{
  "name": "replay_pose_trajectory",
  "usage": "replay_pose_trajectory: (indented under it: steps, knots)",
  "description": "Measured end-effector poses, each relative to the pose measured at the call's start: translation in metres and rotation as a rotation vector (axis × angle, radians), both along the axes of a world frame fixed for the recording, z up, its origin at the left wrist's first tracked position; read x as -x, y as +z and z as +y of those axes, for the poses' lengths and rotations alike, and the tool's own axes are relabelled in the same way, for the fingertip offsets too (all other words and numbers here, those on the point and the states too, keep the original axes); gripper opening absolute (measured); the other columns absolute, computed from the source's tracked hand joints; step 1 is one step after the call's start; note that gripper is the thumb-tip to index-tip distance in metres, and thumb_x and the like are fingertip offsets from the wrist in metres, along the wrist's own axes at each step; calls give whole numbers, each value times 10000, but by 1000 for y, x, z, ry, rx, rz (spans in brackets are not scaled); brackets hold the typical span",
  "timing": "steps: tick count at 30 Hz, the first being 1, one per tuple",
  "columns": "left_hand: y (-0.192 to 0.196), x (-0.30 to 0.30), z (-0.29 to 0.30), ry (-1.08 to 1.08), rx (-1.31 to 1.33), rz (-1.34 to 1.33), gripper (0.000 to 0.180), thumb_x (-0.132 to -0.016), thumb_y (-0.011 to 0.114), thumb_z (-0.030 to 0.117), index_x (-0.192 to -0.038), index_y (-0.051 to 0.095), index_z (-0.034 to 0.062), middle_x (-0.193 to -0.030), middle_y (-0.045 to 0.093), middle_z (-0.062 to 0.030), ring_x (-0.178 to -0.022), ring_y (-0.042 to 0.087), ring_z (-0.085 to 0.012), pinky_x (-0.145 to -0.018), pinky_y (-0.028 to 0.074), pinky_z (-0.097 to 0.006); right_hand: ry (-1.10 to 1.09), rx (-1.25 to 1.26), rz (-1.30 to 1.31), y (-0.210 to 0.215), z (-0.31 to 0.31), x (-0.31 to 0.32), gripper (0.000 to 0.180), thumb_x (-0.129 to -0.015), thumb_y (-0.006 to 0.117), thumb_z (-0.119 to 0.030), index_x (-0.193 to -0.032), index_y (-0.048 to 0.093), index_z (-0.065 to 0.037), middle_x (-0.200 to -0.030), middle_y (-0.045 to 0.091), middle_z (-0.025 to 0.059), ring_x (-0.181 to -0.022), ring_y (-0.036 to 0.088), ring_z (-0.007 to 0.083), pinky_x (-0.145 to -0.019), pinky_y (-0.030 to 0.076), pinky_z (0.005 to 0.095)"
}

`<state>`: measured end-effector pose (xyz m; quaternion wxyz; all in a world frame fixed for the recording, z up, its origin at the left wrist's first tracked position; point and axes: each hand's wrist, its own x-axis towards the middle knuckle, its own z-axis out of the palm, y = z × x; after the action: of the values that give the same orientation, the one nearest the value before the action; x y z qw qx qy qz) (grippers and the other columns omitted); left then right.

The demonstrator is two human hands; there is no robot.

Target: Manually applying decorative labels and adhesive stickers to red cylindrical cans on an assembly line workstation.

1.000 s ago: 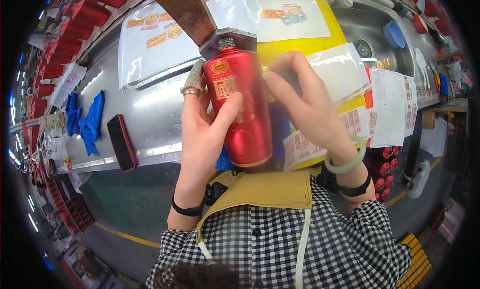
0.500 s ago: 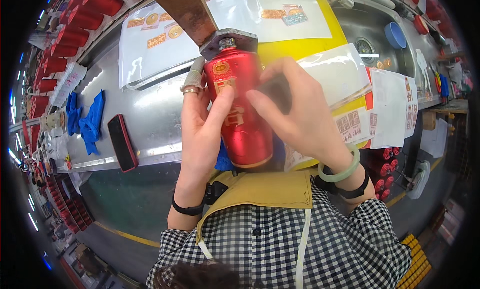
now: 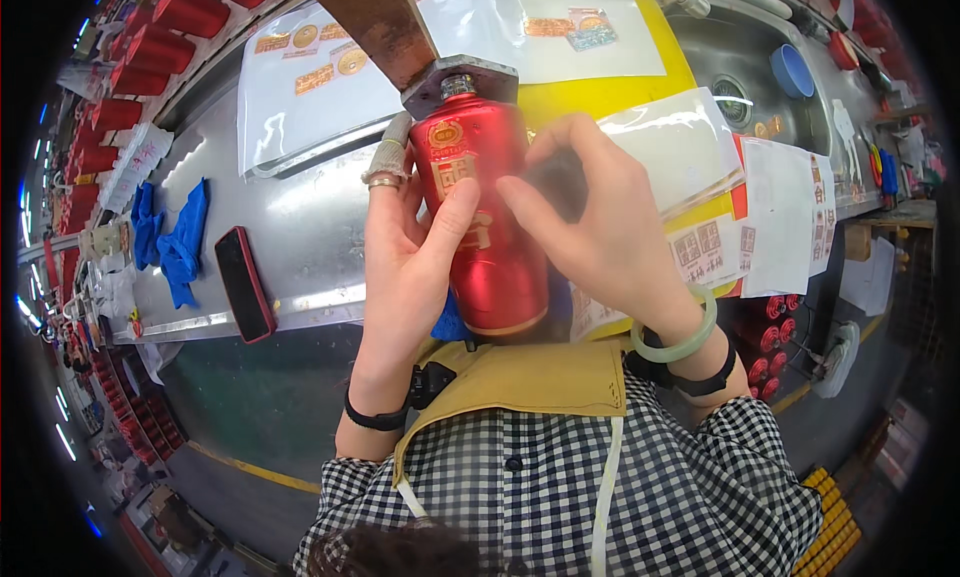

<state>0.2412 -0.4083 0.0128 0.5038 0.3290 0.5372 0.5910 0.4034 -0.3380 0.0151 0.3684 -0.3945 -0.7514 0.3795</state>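
Closest to the camera is the person's own chest in a black-and-white checked shirt [image 3: 560, 477] with a tan apron bib [image 3: 530, 377] over it. Just above the bib, both hands hold a red bottle [image 3: 490, 227] upright in front of the body, its base near the bib's top edge and its neck up against a dark metal plate [image 3: 460, 77] on the end of a rusty brown bar [image 3: 370, 17].

The left hand [image 3: 405, 257] wraps the bottle's left side: its fingers [image 3: 385, 162] curl behind the bottle and the thumb lies across the front, over the gold printing. One finger carries a ring and a grey fingertip cover. A black band sits on that wrist.

The right hand [image 3: 610, 237] closes on the bottle's right side, thumb pointing left across the front, the other fingers bent over the shoulder of the bottle. A pale green bangle [image 3: 690, 332] and a black band ring that wrist.

Beyond the hands lies the steel desk [image 3: 310, 217]. On it, to the left, rest a black phone with a red edge [image 3: 243, 282] and blue gloves [image 3: 180, 237]. Clear plastic sheets with small labels [image 3: 300, 87] lie farther back, and a yellow sheet [image 3: 600, 87] spreads behind the bottle. White paper sheets [image 3: 780, 217] hang at the right. Rows of red cylinders [image 3: 150, 47] line the far left edge.
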Motion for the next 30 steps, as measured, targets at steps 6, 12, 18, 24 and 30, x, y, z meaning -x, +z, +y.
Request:
replay_pose_trajectory:
  steps: [6, 12, 18, 24, 30]
  knots:
    - [-2, 0, 1, 17, -23, -15, 680, -1028, 629, 90, -1590, 253, 18, -1377, 552, -151, -1191, 610, -184, -913, 583, -318, -52, 81, -27, 4, -1, -3, 335, -862, 798, -195, -1020, 591, 16, -929, 677, 174, -833, 685, 330, -745, 537, 382]
    - [1, -5, 6, 36, 21, 100, 741, -958, 722, 91, -1553, 294, -15, -1323, 588, -154, -1154, 628, -176, -876, 572, -295, -98, 244, 71, -3, -7, -9, 414, -872, 824, -234, -1069, 564, 21, -957, 676, 141, -843, 669, 230, -758, 535, 353]
    - [1, -5, 11, 59, -13, 181, 775, -893, 778, 79, -1523, 337, -14, -1288, 611, -144, -1131, 641, -186, -906, 563, -318, 58, 611, 107, -9, -17, -15, 526, -861, 847, -280, -1160, 528, 13, -1093, 628, 131, -1015, 621, 183, -894, 522, 324]
    - [5, -5, 13, 28, 13, 149, 736, -886, 779, 77, -1492, 372, -15, -1289, 615, -140, -1130, 645, -189, -924, 560, -328, 98, 612, 151, -23, -17, -18, 533, -859, 848, -281, -1175, 531, 9, -1089, 628, 113, -1000, 618, 173, -895, 524, 325]
    - [4, -4, 10, -4, -9, 191, 800, -867, 797, 73, -1512, 331, -8, -1300, 607, -141, -1142, 648, -196, -926, 566, -329, 124, 713, 139, -13, -12, -22, 501, -886, 821, -307, -1184, 555, -5, -1056, 629, 88, -978, 612, 145, -867, 522, 301]
